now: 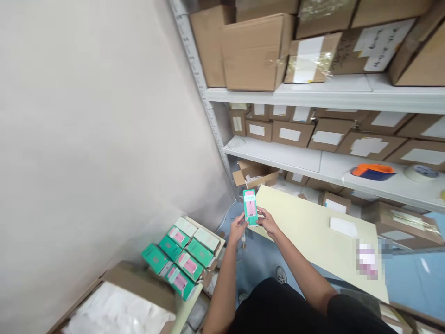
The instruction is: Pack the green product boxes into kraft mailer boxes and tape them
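Note:
Between both hands I hold a small green box with a pink picture and a pale band across its front. My left hand grips its lower left side, and my right hand grips the lower right side. The box is upright, just off the left end of a pale yellow table. Lower left, several similar green boxes lie in rows on another surface, some showing pink pictures and some pale sides.
Metal shelves with cardboard boxes stand ahead. An orange and blue tape dispenser and a tape roll lie on one shelf. An open carton stands beyond the table. A large carton with white material is lower left; a white wall rises left.

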`<act>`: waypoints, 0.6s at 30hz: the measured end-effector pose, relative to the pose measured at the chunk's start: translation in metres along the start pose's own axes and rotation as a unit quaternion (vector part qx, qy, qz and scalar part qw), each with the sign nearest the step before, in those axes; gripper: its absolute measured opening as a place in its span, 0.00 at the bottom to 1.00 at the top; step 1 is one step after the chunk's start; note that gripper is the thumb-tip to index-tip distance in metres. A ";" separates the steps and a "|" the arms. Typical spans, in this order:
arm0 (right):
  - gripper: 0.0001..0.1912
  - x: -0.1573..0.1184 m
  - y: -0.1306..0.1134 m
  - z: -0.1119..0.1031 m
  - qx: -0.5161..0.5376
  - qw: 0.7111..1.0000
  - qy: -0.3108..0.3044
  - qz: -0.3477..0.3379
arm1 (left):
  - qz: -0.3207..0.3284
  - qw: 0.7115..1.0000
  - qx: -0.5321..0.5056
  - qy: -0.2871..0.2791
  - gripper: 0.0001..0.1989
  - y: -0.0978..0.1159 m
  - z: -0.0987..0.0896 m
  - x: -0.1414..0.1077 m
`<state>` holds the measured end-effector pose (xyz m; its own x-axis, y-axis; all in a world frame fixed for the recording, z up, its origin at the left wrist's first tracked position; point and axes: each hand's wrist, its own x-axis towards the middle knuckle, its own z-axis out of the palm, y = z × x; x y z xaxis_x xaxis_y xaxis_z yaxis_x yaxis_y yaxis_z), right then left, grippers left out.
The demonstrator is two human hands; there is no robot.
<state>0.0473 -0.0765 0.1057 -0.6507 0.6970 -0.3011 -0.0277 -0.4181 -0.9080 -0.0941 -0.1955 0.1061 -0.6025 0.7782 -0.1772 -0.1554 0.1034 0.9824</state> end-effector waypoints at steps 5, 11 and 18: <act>0.37 0.005 0.002 -0.105 0.040 0.993 0.114 0.008 | -0.003 0.995 0.051 -0.084 0.28 -0.025 0.106 0.034; 0.33 0.007 0.029 -0.178 0.064 0.975 0.206 0.044 | -0.062 0.986 0.042 -0.150 0.29 -0.074 0.187 0.057; 0.37 0.015 0.074 -0.216 0.077 0.963 0.250 0.068 | -0.116 0.970 0.093 -0.193 0.26 -0.124 0.222 0.086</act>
<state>0.1997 0.0289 -0.0295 -0.2099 0.8068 -0.5523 -0.1045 -0.5802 -0.8078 0.0466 -0.0039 -0.0180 -0.2243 0.8907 -0.3953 -0.0864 0.3858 0.9185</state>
